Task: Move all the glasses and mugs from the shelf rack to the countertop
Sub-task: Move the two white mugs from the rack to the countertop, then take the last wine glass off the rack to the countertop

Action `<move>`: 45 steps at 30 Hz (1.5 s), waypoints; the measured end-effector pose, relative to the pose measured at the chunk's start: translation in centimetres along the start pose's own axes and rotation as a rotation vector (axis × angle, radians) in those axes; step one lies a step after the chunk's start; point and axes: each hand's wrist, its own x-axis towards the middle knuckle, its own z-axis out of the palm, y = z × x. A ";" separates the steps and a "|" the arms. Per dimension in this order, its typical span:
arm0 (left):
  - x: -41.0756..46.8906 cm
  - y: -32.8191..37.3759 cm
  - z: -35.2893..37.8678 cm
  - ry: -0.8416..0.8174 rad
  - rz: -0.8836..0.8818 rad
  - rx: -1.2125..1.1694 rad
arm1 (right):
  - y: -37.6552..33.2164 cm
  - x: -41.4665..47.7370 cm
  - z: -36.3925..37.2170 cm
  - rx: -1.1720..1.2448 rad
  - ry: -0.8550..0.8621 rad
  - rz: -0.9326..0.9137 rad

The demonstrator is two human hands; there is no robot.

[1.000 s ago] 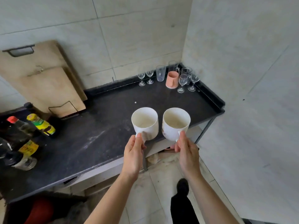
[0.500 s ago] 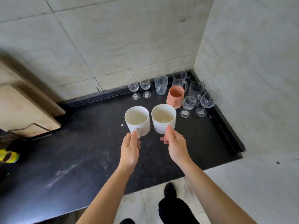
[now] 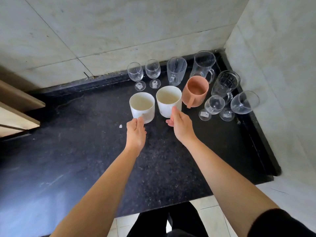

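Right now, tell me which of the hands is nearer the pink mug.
Right. The right hand grips the right white mug, just beside the pink mug; the left hand grips the left white mug, farther left.

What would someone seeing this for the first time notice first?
The left hand grips the left white mug and the right hand the right white mug, side by side over the black countertop. Behind them, clear glasses and a pink mug crowd the back right corner.
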 end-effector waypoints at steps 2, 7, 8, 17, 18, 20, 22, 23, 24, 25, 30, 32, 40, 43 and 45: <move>1.0 0.0 0.3 -0.009 -0.008 0.003 | -0.3 1.1 0.5 -0.012 -0.006 0.018; 3.2 0.0 0.9 -0.021 0.001 -0.001 | 0.0 2.8 1.4 -0.054 -0.001 0.032; 3.6 0.0 1.0 -0.019 0.005 -0.002 | 0.2 2.9 1.6 -0.061 -0.003 0.033; 5.2 -0.3 0.9 -0.117 -0.074 0.055 | 0.5 3.3 2.5 -0.103 0.080 0.023; 5.2 -0.3 0.7 -0.126 -0.076 0.072 | 0.4 3.3 2.5 -0.120 0.089 0.031; 5.3 -0.1 0.3 -0.147 -0.069 0.115 | 0.2 3.1 2.6 -0.142 0.094 0.054; 5.2 0.1 -0.1 -0.167 -0.060 0.145 | 0.1 3.1 2.5 -0.182 0.099 0.063; 5.1 0.2 -0.4 -0.175 -0.058 0.162 | 0.0 3.0 2.4 -0.213 0.105 0.065; 5.0 0.5 -0.7 -0.181 -0.053 0.184 | -0.2 2.9 2.3 -0.248 0.119 0.064; 4.9 0.8 -1.2 -0.181 -0.035 0.212 | -0.6 2.8 2.3 -0.286 0.141 0.060; 3.7 4.2 -6.0 -0.119 0.195 0.385 | -4.8 0.4 2.3 -0.507 0.319 -0.132; 3.0 6.2 -8.9 -0.007 0.299 0.467 | -7.8 -0.6 2.6 -0.567 0.355 -0.298; -7.7 15.0 -24.7 0.634 0.674 0.715 | -23.1 -7.7 8.0 -0.592 0.222 -1.044; -14.9 14.3 -29.7 0.906 0.616 0.847 | -26.2 -12.1 11.3 -0.540 0.138 -1.321; -20.6 12.3 -32.3 1.055 0.517 0.903 | -26.8 -15.8 14.3 -0.483 0.040 -1.474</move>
